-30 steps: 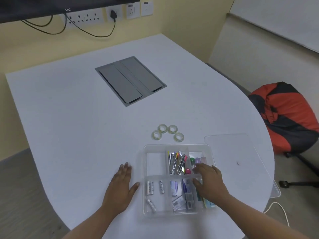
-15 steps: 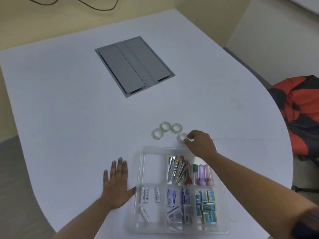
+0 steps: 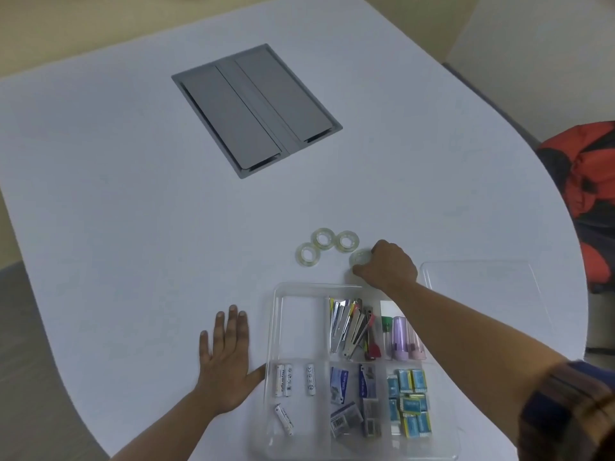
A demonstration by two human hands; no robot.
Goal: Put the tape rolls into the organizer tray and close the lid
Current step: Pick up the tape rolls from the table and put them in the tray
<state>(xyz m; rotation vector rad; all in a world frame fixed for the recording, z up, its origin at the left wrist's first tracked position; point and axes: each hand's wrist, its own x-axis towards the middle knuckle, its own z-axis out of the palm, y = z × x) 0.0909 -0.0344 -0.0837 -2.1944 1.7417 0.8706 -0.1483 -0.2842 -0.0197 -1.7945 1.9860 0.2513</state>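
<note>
Right hand [image 3: 387,266] being closed round nearest roll [image 3: 360,257], pinch by rim advised; left hand [image 3: 226,364] lying flat, empty, beside tray [image 3: 276,327]. Empty top-left slot probably being targeted.

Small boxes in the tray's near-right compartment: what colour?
Light blue small boxes with yellow edges; head view.

Soft even light, faint shadows, wide-angle edge distortion

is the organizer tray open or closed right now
Open. The organizer tray has no cover on it, its compartments exposed, and the clear lid lies flat on the table to its right.
</note>
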